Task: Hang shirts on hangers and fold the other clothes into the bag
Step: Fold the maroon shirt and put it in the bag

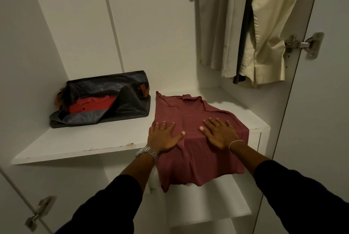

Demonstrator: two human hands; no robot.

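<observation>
While both hands press it, maroon shirt (190, 120) lies collar-away (hem overhanging).

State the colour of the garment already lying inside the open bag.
Bright red, seen inside the dark grey bag in the head view.

Lying dusty-rose: polo shirt (190, 120); showing dark grey beside it: bag (113, 101) holding red folded shirt (88, 106); hanging cream above: shirts (264, 26).

Maroon polo shirt (196, 139) lies on white shelf (75, 145), hem draped over front edge. Left hand (164, 136) and right hand (220, 133) press flat on it, fingers spread. Open dark bag (105, 99) at shelf's back left holds red polo (90, 106). Pale shirts (245, 26) hang above back right corner.
</observation>
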